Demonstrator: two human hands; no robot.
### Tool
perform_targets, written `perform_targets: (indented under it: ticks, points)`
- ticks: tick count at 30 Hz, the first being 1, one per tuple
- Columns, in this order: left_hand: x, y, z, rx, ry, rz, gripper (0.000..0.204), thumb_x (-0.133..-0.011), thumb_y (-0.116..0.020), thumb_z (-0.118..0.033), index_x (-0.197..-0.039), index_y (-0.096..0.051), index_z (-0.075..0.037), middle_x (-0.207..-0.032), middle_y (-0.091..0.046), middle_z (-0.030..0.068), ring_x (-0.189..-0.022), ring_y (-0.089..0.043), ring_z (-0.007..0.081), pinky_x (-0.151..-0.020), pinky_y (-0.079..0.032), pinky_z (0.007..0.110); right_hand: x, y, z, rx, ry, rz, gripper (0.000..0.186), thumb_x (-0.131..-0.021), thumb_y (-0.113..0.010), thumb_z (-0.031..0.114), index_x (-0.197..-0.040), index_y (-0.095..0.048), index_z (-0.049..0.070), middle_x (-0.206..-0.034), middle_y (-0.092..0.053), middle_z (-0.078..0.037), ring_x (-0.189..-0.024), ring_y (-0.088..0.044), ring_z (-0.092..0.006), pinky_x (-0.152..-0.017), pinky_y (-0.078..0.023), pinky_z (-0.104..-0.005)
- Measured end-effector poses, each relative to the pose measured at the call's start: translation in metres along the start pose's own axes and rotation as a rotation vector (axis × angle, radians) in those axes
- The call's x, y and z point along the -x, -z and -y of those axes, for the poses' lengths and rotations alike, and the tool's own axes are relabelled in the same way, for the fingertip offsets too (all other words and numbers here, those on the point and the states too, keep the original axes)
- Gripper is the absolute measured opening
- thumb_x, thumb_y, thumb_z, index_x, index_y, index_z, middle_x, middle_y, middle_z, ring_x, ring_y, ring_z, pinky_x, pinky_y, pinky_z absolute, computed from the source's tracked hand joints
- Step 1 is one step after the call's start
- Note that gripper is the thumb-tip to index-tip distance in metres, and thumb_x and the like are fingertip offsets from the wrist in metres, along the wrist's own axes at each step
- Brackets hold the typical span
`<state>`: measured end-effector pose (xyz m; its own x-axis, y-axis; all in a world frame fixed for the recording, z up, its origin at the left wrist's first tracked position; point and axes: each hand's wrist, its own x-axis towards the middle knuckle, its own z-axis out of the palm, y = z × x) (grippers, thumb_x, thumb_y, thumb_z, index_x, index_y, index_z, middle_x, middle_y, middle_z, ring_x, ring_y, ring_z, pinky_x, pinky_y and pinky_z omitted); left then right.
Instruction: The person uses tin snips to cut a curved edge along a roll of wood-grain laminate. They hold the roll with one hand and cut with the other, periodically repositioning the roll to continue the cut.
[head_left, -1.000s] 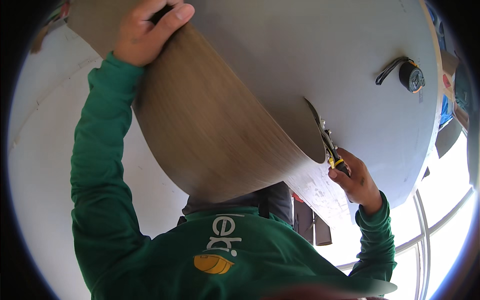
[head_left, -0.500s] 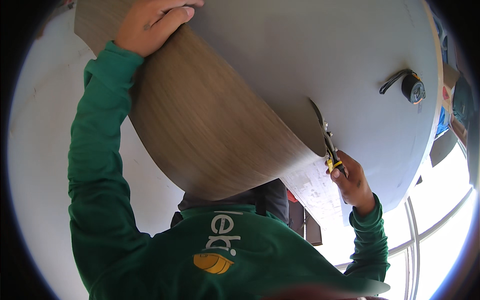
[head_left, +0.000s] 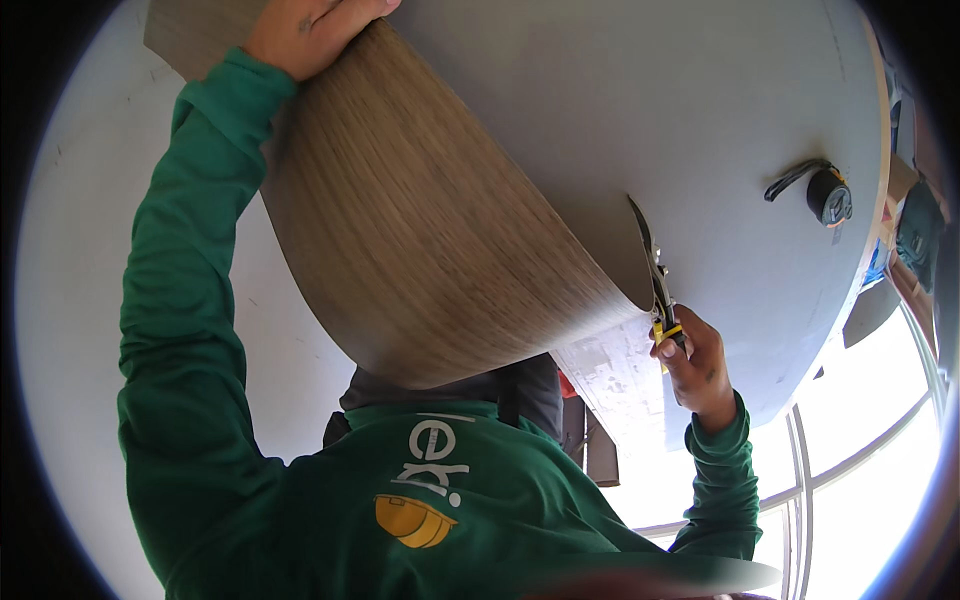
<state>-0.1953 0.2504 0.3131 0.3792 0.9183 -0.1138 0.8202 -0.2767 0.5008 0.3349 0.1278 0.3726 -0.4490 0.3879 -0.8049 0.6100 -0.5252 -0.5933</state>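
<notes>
A long laminate sheet [head_left: 440, 240] with a brown wood-grain face bends in a wide curl in front of my body. My left hand [head_left: 312, 38] is closed at its upper part, the thumb along its right edge; the fingertips run out of the picture at the top. On the right, my right hand [head_left: 697, 362] grips a pair of tin snips [head_left: 656, 268] by their yellow and black handles. Their slim dark blades point up and away beside the curl's right end, at the sheet's edge. Whether the blades bite into the sheet, I cannot tell.
The large grey board [head_left: 720, 130] lies beyond and under the sheet. Near its right side rests a black tape measure [head_left: 828, 197] with a strap. Mixed items [head_left: 915, 225] crowd past the board's right edge. Bright window panes [head_left: 860, 450] with pale frames stand at lower right.
My left hand sits slightly higher and closer to the top of the picture. The snips stay at the sheet's edge in my right hand. The whole view has shifted a little.
</notes>
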Motion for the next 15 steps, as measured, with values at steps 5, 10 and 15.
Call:
perform_targets:
  ticks: [5,10,15]
  points:
    - [0.001,0.000,-0.002,0.047,0.004,-0.026,0.048,-0.093,-0.058,-0.025,-0.132,-0.073,-0.003,-0.070,-0.051,0.0138,-0.066,-0.044,0.0259,-0.066,-0.037,0.041,-0.003,-0.001,0.007,0.036,-0.023,-0.039,0.087,-0.093,-0.059,0.078,-0.114,-0.061,-0.007,-0.097,-0.064,-0.013,-0.087,-0.065,-0.0206,-0.076,-0.051,-0.0354]
    - [0.010,0.005,-0.007,0.017,-0.022,-0.048,0.048,-0.092,-0.058,-0.024,-0.133,-0.073,-0.003,-0.071,-0.054,0.0140,-0.066,-0.045,0.0258,-0.067,-0.038,0.040,-0.005,0.000,0.010,0.040,-0.013,0.027,0.083,-0.095,-0.058,0.074,-0.118,-0.060,-0.006,-0.100,-0.064,-0.013,-0.089,-0.065,-0.0216,-0.077,-0.051,-0.0362]
    - [0.011,0.001,-0.011,0.034,0.033,-0.028,0.049,-0.091,-0.059,-0.025,-0.133,-0.073,-0.003,-0.071,-0.055,0.0140,-0.066,-0.046,0.0258,-0.066,-0.039,0.040,-0.002,-0.006,0.000,-0.027,0.058,-0.012,0.062,-0.101,-0.065,0.055,-0.116,-0.060,-0.005,-0.079,-0.050,-0.001,-0.073,-0.044,-0.0121,-0.068,-0.039,-0.0300]
